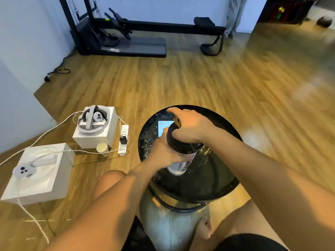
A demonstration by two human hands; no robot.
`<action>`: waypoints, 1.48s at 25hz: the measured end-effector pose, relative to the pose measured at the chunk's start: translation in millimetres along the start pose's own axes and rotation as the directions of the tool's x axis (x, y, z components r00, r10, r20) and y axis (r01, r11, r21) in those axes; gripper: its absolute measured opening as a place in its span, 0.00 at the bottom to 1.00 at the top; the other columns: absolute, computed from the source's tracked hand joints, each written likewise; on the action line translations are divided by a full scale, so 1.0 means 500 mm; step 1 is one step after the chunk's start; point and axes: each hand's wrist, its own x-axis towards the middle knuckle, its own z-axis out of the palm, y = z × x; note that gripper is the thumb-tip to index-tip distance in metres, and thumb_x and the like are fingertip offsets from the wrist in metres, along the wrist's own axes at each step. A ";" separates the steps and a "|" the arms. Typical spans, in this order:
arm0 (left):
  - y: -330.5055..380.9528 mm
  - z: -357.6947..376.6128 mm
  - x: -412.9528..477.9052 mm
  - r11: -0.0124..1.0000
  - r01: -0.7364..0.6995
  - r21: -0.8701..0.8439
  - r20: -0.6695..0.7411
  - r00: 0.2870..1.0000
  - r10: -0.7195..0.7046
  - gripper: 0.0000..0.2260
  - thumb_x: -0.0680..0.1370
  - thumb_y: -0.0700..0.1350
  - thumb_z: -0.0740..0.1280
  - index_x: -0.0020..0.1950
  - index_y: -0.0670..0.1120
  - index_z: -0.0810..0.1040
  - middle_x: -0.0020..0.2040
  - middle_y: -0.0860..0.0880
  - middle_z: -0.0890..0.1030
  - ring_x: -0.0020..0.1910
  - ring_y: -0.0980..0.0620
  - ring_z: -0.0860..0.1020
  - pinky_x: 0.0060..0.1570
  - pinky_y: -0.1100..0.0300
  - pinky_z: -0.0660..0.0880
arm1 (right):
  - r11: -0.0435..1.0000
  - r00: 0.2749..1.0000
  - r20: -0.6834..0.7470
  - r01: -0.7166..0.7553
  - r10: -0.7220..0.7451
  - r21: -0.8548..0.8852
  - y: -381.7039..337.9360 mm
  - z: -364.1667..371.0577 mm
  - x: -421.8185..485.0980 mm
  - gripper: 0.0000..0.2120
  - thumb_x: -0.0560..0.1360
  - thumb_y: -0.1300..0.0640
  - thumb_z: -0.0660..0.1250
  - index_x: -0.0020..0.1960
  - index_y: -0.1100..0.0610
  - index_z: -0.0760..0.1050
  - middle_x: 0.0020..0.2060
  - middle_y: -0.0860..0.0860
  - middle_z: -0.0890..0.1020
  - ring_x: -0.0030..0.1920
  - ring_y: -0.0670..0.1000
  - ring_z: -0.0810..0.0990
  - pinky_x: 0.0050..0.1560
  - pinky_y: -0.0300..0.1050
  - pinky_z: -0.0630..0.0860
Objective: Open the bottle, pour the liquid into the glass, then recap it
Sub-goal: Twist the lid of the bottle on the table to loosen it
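On the round black table (217,180), the left hand (163,153) grasps the white shaker bottle (181,165) while the right hand (192,125) grips its black lid (181,145) from above.

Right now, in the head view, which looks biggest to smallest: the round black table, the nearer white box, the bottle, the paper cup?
1. round black table
2. nearer white box
3. bottle, only partly visible
4. paper cup, though it sits farther off

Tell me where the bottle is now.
In the head view the bottle is at the centre, over the round black table; the left hand holds its white body and the right hand grips its black cap.
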 end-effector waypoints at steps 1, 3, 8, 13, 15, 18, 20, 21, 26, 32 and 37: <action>-0.003 0.001 0.000 1.000 0.014 0.003 0.007 1.000 -0.014 0.44 0.61 0.49 0.85 0.71 0.48 0.66 0.56 0.60 0.76 0.57 0.59 0.77 0.50 0.67 0.72 | 0.998 0.998 0.013 0.069 -0.069 -0.001 -0.008 0.010 -0.004 0.36 0.72 0.51 0.65 0.79 0.44 0.57 0.65 0.52 0.77 0.62 0.57 0.76 0.52 0.49 0.75; -0.012 0.000 0.000 0.996 0.069 -0.050 0.009 0.998 -0.069 0.38 0.64 0.41 0.83 0.69 0.45 0.70 0.55 0.56 0.80 0.56 0.55 0.81 0.43 0.73 0.74 | 0.974 0.975 -0.003 0.221 -0.221 -0.040 -0.020 0.043 -0.013 0.36 0.70 0.51 0.64 0.78 0.43 0.61 0.51 0.45 0.82 0.57 0.54 0.78 0.48 0.47 0.73; -0.002 0.001 -0.009 0.990 0.137 0.020 0.000 0.991 -0.137 0.37 0.65 0.47 0.82 0.70 0.48 0.69 0.63 0.52 0.78 0.61 0.51 0.78 0.59 0.58 0.76 | 0.952 0.932 -0.208 0.274 -0.298 -0.139 -0.011 0.050 -0.017 0.26 0.78 0.40 0.61 0.75 0.46 0.68 0.50 0.48 0.82 0.54 0.52 0.78 0.53 0.49 0.72; -0.006 0.006 0.006 0.997 0.041 0.070 0.003 0.999 -0.041 0.21 0.63 0.47 0.83 0.49 0.52 0.75 0.43 0.54 0.84 0.42 0.63 0.82 0.39 0.64 0.77 | 0.886 0.972 -0.172 0.064 -0.159 -0.458 -0.010 0.054 -0.003 0.27 0.80 0.34 0.54 0.61 0.52 0.80 0.54 0.57 0.79 0.58 0.61 0.73 0.58 0.54 0.66; 0.002 -0.002 -0.008 0.996 -0.017 0.088 0.079 0.997 0.010 0.06 0.80 0.33 0.65 0.50 0.44 0.74 0.45 0.46 0.83 0.48 0.56 0.84 0.40 0.61 0.80 | 0.879 0.926 -0.139 0.276 -0.352 -0.390 -0.019 0.066 -0.015 0.25 0.79 0.35 0.57 0.50 0.53 0.84 0.42 0.51 0.76 0.52 0.57 0.75 0.56 0.51 0.68; -0.018 -0.005 -0.013 0.986 0.011 0.163 0.174 0.984 -0.039 0.18 0.82 0.27 0.55 0.45 0.50 0.67 0.47 0.57 0.71 0.57 0.57 0.78 0.55 0.69 0.75 | 0.872 0.846 -0.212 0.471 -0.490 -0.134 -0.013 0.081 -0.040 0.22 0.78 0.40 0.61 0.43 0.56 0.83 0.36 0.48 0.74 0.41 0.52 0.75 0.46 0.52 0.76; -0.010 0.004 0.000 0.998 0.044 -0.034 0.083 0.996 -0.041 0.20 0.75 0.33 0.72 0.52 0.52 0.67 0.48 0.62 0.70 0.54 0.67 0.75 0.45 0.75 0.74 | 0.896 0.802 -0.429 0.443 -0.415 -0.038 0.001 0.076 -0.036 0.19 0.76 0.41 0.62 0.45 0.56 0.81 0.40 0.49 0.77 0.43 0.52 0.77 0.42 0.54 0.78; -0.011 0.009 0.007 0.999 0.009 -0.032 0.060 0.998 -0.007 0.26 0.69 0.39 0.80 0.57 0.52 0.68 0.49 0.63 0.73 0.52 0.67 0.77 0.43 0.75 0.73 | 0.932 0.802 -0.488 0.355 -0.343 -0.072 0.008 0.068 -0.030 0.20 0.77 0.40 0.61 0.50 0.55 0.82 0.45 0.50 0.80 0.47 0.54 0.78 0.45 0.55 0.79; -0.033 0.009 0.014 0.994 0.010 -0.107 0.053 0.999 -0.004 0.36 0.60 0.44 0.85 0.63 0.46 0.73 0.53 0.55 0.82 0.54 0.54 0.81 0.46 0.70 0.74 | 0.951 0.959 -0.196 0.146 -0.203 -0.271 0.016 0.073 -0.003 0.22 0.79 0.37 0.59 0.59 0.52 0.80 0.56 0.53 0.79 0.62 0.57 0.75 0.77 0.62 0.55; -0.025 0.001 0.005 0.996 -0.046 -0.079 0.063 0.997 0.051 0.26 0.71 0.27 0.74 0.57 0.53 0.71 0.50 0.54 0.78 0.43 0.67 0.81 0.41 0.68 0.77 | 0.901 0.810 -0.399 0.414 -0.429 -0.128 0.025 0.079 -0.027 0.22 0.75 0.39 0.60 0.48 0.56 0.82 0.44 0.51 0.78 0.47 0.53 0.78 0.65 0.53 0.74; -0.019 0.004 0.009 0.998 -0.010 -0.056 0.012 1.000 0.010 0.34 0.57 0.51 0.86 0.56 0.57 0.71 0.48 0.60 0.80 0.48 0.72 0.77 0.42 0.75 0.71 | 0.963 0.977 -0.212 -0.089 0.034 -0.256 0.018 0.038 0.000 0.27 0.77 0.37 0.61 0.67 0.54 0.68 0.53 0.55 0.77 0.54 0.60 0.78 0.44 0.49 0.72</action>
